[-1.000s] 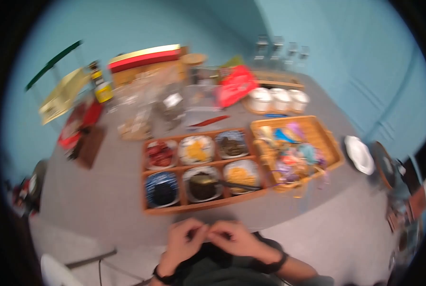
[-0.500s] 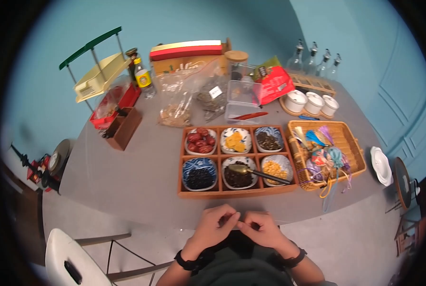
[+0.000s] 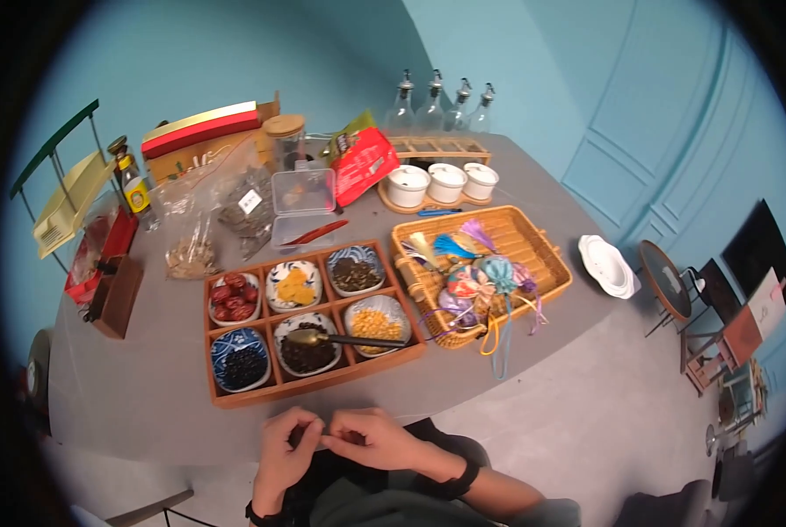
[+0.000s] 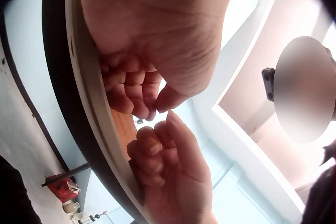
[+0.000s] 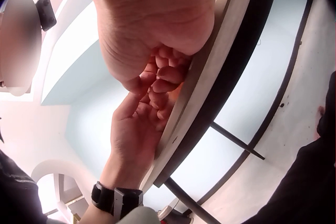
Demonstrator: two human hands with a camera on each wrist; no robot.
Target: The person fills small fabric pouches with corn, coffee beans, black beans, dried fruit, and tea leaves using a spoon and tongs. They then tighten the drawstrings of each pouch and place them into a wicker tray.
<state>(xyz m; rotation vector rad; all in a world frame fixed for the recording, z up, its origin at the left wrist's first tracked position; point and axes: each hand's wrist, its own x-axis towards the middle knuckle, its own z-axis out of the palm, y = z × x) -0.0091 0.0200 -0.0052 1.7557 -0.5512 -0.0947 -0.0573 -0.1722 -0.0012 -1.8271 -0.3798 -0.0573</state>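
Observation:
At the table's near edge, my left hand (image 3: 287,446) and right hand (image 3: 380,439) meet, thumbs and fingertips nearly touching, fingers loosely curled. No object shows in either. In the left wrist view the left hand (image 4: 152,35) is above and the right hand (image 4: 176,174) below, a small gap between them. The right wrist view has the right hand (image 5: 152,29) over the left (image 5: 136,129). Just beyond them lies a wooden compartment tray (image 3: 274,389) with several small bowls: red dates (image 3: 234,299), yellow pieces, dark bits, black grains. A brass-headed spoon (image 3: 349,339) lies across two bowls.
Right of the tray is a wicker basket (image 3: 546,255) of tasselled sachets. Behind stand plastic bags (image 3: 191,220), a clear box (image 3: 303,191), a red packet (image 3: 363,162), white lidded jars (image 3: 446,183) and glass bottles. A white dish (image 3: 606,266) sits at the right edge.
The head view has turned to the right, so the table's things appear further left. Both hands stay together at the table's near edge, with their pose much the same.

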